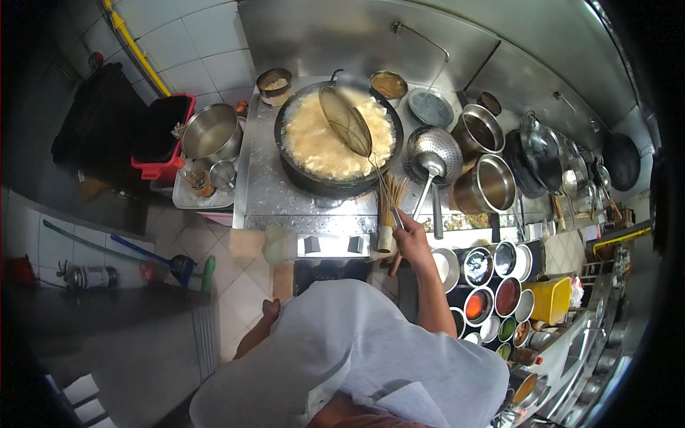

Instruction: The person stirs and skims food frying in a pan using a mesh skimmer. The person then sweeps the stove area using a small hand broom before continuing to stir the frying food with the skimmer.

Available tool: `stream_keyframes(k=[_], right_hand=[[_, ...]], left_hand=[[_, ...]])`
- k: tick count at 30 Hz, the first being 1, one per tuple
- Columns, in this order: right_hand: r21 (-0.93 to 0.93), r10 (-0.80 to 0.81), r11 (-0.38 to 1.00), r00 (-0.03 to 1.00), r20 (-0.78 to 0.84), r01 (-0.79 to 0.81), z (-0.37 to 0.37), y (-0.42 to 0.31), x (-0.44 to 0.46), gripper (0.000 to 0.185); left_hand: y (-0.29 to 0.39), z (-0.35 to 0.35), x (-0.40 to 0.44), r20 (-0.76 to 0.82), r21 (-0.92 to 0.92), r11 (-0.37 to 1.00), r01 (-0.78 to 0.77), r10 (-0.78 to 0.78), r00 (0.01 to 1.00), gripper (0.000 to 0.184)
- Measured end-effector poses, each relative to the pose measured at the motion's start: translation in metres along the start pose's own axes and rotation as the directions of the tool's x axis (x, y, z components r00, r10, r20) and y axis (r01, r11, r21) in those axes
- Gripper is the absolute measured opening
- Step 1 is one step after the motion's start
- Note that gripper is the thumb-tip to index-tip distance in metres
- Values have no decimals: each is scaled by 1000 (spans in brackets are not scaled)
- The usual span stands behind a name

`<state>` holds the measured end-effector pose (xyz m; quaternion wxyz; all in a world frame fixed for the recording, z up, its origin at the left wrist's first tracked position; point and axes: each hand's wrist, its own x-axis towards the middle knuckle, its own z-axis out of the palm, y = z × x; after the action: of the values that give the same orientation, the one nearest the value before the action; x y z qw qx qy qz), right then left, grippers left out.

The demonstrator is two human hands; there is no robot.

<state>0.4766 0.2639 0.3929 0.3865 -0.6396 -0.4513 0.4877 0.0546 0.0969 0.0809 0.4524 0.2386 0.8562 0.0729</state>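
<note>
My right hand is closed around the long handle of a wire-mesh skimmer. The skimmer's oval basket is tilted over a large black wok, which is full of pale, frothing liquid. Beside my right hand, a bamboo wok brush stands at the stove's front edge. A perforated ladle-like strainer with a metal ladle in it lies right of the wok. Down by my apron, my left hand hangs with its fingers curled, and nothing shows in it.
Steel pots stand on the right of the stove. Below them are several seasoning containers and a yellow bin. On the left, a steel pot and a bottle sit near a red-rimmed bin.
</note>
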Motion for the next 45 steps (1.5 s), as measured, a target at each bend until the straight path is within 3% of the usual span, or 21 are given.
stream_keyframes(k=[5,8,11,16,19,21,24,27,30,31,32,34,36,37,38,40,41,42,43,44,45], right_hand=[[89,58,995,993,-99,-50,-4,-46,-44,49],[44,24,999,991,-134,-18,-3,-14,-52,51],[108,160,982,986,-38,-155,-2,-6,-49,51],[221,79,974,990,-114,-52,-12,5,-35,50],[423,82,906,979,-188,5,-41,4,-25,48],[426,34,900,956,-292,98,-64,25,0,45],[512,36,841,926,-375,175,-115,29,41,37],[794,28,568,958,-284,218,-181,52,91,18],[893,-23,412,981,-191,183,-238,74,120,16],[955,-205,273,977,-63,119,-260,98,133,17],[956,-206,271,977,-59,114,-257,93,130,17],[969,23,79,971,-238,236,-245,76,106,29],[941,11,-24,941,-338,338,-209,69,78,55],[904,69,-20,903,-425,427,-184,62,61,62],[932,-1,-71,935,-356,355,-169,99,53,64],[901,321,174,842,-433,397,-100,127,29,34],[932,373,312,879,-297,183,-72,145,10,18],[784,458,620,814,-356,-6,-42,152,-8,16],[625,492,773,722,-486,-106,-14,171,-17,19],[110,207,978,759,-618,-177,-1,217,-23,26],[-22,156,972,707,-689,-235,18,255,-22,27]], left_hand=[[-5,4,62,39,260,947,-188,184,982,54],[0,5,70,33,266,917,-298,301,953,54],[17,7,67,36,241,940,-241,239,970,53],[22,13,72,-2,281,933,-226,236,972,51],[4,26,96,122,385,818,-427,413,902,50],[24,10,55,72,241,946,-217,206,976,49],[21,8,43,-28,301,925,-232,252,967,49],[26,-4,29,47,272,947,-172,165,985,49],[7,0,47,-12,266,950,-163,173,985,48],[-3,1,61,-18,264,951,-160,170,985,48],[-14,1,74,55,376,871,-317,320,946,48],[-20,1,79,146,472,754,-457,444,884,47],[-16,5,73,47,351,896,-271,272,961,47],[-21,7,74,45,348,901,-261,262,964,47],[-27,10,78,70,374,852,-366,368,927,46],[-39,11,75,79,393,806,-443,451,889,46],[-39,14,72,86,363,847,-389,385,919,46],[-38,16,69,93,332,884,-329,316,944,47],[-35,17,59,74,331,894,-302,294,953,47],[-27,17,44,16,292,937,-191,195,981,47],[-20,14,34,-37,243,966,-84,95,995,48]])
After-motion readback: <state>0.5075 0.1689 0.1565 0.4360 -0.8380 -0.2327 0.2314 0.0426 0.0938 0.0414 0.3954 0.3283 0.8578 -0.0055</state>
